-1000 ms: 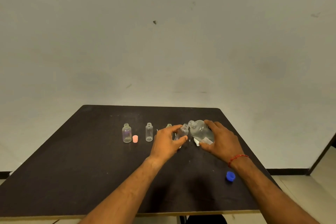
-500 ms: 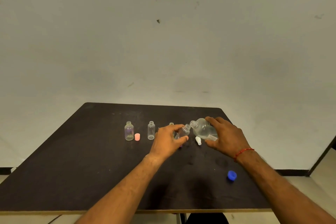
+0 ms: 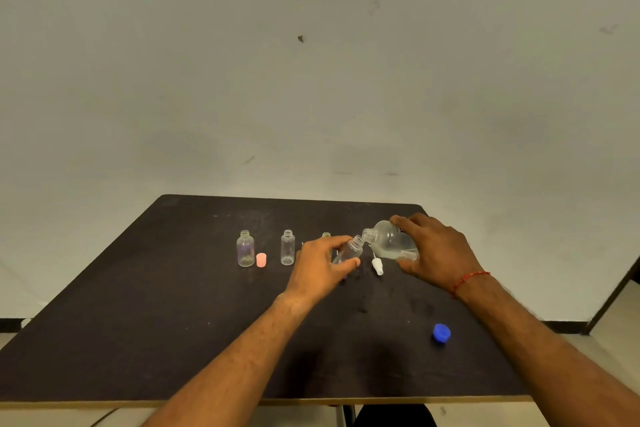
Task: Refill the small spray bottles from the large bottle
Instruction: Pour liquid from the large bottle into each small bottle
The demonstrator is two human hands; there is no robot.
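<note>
Far-left bottle (image 3: 246, 250): upright, well left of the left hand (image 3: 320, 270); neck open, fill level unreadable.
Pink cap (image 3: 261, 260): on the table (image 3: 138, 340), just beside that bottle on its hand side.
Second bottle (image 3: 287, 248): upright, just left of the left hand; open, looks empty.
Third bottle (image 3: 326, 235): only the neck shows behind the left knuckles.
Left hand: fingers and thumb wrapped round the held bottle (image 3: 349, 251), which tilts toward the right hand (image 3: 433, 250).
White spray top (image 3: 377, 266): lies between the hands.
Large bottle (image 3: 389, 241): tipped in the right hand's grip, mouth at the held bottle's mouth.
Blue cap (image 3: 441, 333): beside the right forearm.
Progress: probably mid-pour into one bottle. The others likely remain, and all tops are off.
</note>
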